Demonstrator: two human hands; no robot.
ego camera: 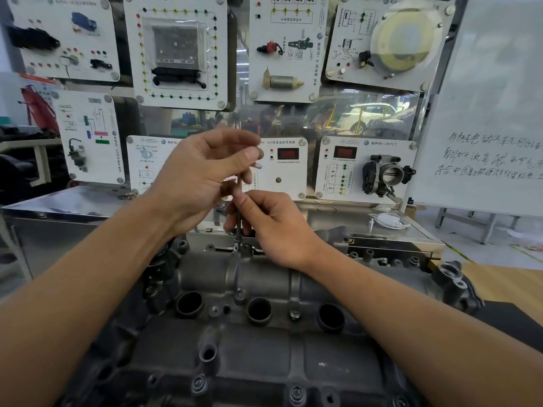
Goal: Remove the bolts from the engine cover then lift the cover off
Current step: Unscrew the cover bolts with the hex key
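A dark grey engine cover (264, 342) fills the lower middle of the view, with round plug wells and several bolts (294, 314) still seated in it. A thin metal driver tool (239, 201) stands upright on a bolt at the cover's far edge (237, 247). My right hand (273, 227) grips the tool's lower shaft just above that bolt. My left hand (202, 168) is above it, fingers curled around the tool's top end, where thumb and fingertips pinch it.
Behind the engine runs a steel bench (73, 201) with a display wall of white training panels (176, 51) and a throttle body (388, 174). A whiteboard (484, 113) stands at the right. A white cable (388, 221) lies on the bench.
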